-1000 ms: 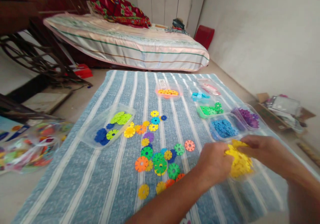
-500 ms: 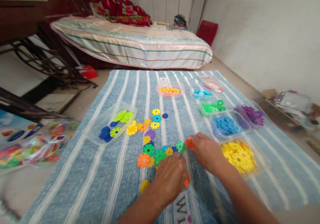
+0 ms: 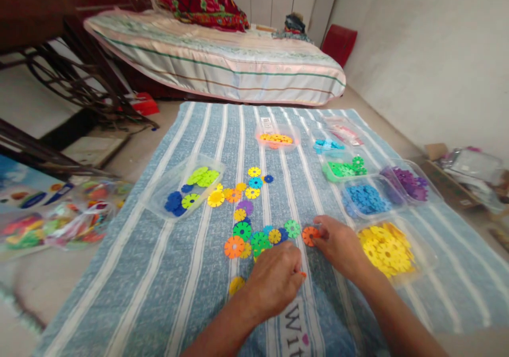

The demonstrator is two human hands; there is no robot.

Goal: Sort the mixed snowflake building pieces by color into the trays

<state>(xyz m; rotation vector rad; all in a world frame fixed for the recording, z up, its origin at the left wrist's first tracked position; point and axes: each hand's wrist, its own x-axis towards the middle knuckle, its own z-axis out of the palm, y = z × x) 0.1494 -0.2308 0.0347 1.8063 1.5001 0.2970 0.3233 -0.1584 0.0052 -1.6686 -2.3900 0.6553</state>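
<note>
My right hand (image 3: 342, 245) pinches the edge of an orange notched snowflake disc (image 3: 309, 236) between thumb and finger. My left hand (image 3: 278, 272) is closed, palm down, with a sliver of orange disc (image 3: 303, 275) showing at its fingertips; the rest is hidden. Just beyond that hand runs a chain of joined discs, with a light green disc (image 3: 292, 228), a dark green disc (image 3: 242, 231) and a larger orange disc (image 3: 234, 247). It continues up past a purple disc (image 3: 245, 207) to yellow and blue ones. A yellow disc (image 3: 237, 286) lies beside my left wrist.
Clear tubs on the striped cloth (image 3: 191, 272) hold sorted discs: yellow (image 3: 387, 251), blue (image 3: 365, 199), purple (image 3: 409, 183), green (image 3: 345, 168) and orange (image 3: 276, 138). Another tub (image 3: 159, 190) stands left. A bed (image 3: 222, 65) is behind; bagged pieces (image 3: 75, 221) lie left.
The view has shifted slightly. My left hand has turned, so less of its orange disc shows. My right fingers have drawn back a little, exposing more of their orange disc.
</note>
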